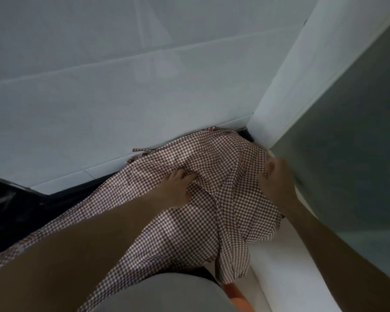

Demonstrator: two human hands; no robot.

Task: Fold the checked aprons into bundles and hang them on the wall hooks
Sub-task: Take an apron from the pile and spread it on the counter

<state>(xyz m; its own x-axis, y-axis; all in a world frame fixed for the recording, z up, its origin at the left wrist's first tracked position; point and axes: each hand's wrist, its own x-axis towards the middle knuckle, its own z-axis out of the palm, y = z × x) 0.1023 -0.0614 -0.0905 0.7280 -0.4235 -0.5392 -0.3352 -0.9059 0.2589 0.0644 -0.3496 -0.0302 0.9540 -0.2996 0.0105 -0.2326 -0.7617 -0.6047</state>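
Checked apron [212,199]: thin soft cotton, small brown-and-white gingham, crumpled with deep folds, not yet a bundle. It lies bunched against the corner where the white tiled wall [99,86] meets a white painted post [286,86]. Long axis runs diagonally from that corner down toward the lower left, the cloth trailing out of view under the left forearm. A narrow tie strap [142,150] sticks out flat along the base of the wall, pointing left. One flap hangs down at lower right, ragged-looking hem.

Left hand [178,190]: fingers curled into the middle of the cloth, gripping a ridge of fabric. Right hand [277,176]: pinches the apron's right edge, thumb on top, close against the post.

Surface under the cloth: dark glossy counter [20,210], showing only at the left, its back edge touching the wall tiles. Wall tiles are smooth, glossy, with long horizontal grout lines. Right of the post is a grey-green matte panel [347,131]. A pale rounded shape at bottom centre is too close to identify.

Room: tight on the right, hand nearly at the post; open counter to the left. No hooks in view.
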